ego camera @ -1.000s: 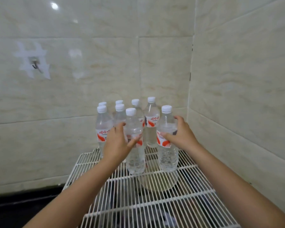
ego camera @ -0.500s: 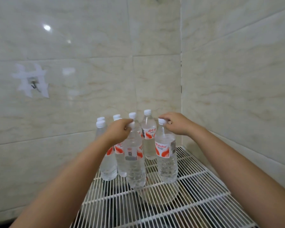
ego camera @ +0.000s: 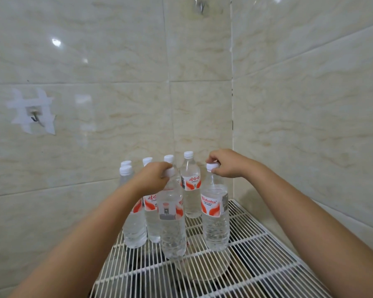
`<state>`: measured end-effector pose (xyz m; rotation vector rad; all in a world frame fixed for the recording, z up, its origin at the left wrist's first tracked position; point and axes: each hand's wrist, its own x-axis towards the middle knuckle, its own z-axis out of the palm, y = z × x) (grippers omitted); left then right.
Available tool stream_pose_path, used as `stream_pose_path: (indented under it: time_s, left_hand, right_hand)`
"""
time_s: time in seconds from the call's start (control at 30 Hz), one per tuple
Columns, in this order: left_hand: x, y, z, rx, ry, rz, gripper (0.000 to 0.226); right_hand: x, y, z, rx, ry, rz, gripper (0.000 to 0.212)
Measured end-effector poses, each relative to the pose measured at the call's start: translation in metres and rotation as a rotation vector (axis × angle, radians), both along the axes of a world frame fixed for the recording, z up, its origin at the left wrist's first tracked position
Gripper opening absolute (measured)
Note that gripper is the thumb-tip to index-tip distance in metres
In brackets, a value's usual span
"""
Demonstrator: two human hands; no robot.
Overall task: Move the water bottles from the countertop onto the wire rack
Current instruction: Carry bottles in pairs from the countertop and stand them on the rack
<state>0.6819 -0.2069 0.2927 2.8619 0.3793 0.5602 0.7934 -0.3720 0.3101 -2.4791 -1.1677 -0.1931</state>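
Head camera, and nearest to me is the white wire rack (ego camera: 256, 274), its bars running across the bottom of the frame toward the corner of the room. Under the grid I see a pale round shape (ego camera: 202, 269), too dim to identify. My two bare forearms reach in from the lower corners.

On the rack, closest to me, stands a clear plastic water bottle with a red-and-white label (ego camera: 172, 222). My left hand (ego camera: 152, 179) is curled around its white cap, gripping it from above. Just right of it stands a second clear bottle with a red-and-white label (ego camera: 214, 216), upright on the bars. My right hand (ego camera: 226, 163) pinches its white cap between the fingertips.

Behind these two, more clear bottles with white caps (ego camera: 190, 186) stand in a tight cluster on the rack, partly hidden by my left hand and wrist, so I cannot count them for certain. They sit near the back left of the rack.

Beyond the cluster rise the glossy beige marbled wall tiles (ego camera: 116, 61), meeting in a corner to the right. On the left wall, a small metal hook (ego camera: 33, 117) is fixed with strips of white tape.
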Motion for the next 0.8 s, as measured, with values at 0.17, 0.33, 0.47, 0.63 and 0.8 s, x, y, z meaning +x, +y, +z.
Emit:
stream_pose_path:
  time_s: [0.17,0.33,0.47,0.63,0.8]
  left_hand:
    - [-0.002,-0.004,-0.002,-0.061,-0.150,0.153,0.029]
    - [0.005,-0.026,-0.014,0.024,-0.227,0.218,0.035]
    - [0.007,-0.012,-0.007,-0.124,-0.183,0.088,0.036]
    - [-0.001,-0.002,-0.003,-0.210,-0.117,-0.073,0.038]
    - [-0.002,-0.010,-0.008,-0.181,-0.236,-0.001,0.032]
  right_hand:
    - [0.001,0.000,0.002,-0.016,-0.077,-0.034,0.021]
    - [-0.014,0.009,-0.006,-0.022,-0.212,-0.176,0.044]
    - [-0.016,0.000,-0.005,-0.006,-0.095,-0.051,0.025]
    - [-0.019,-0.013,-0.003,-0.079,-0.041,0.085,0.018]
    - [-0.014,-0.009,-0.004,-0.024,-0.017,0.010,0.011]
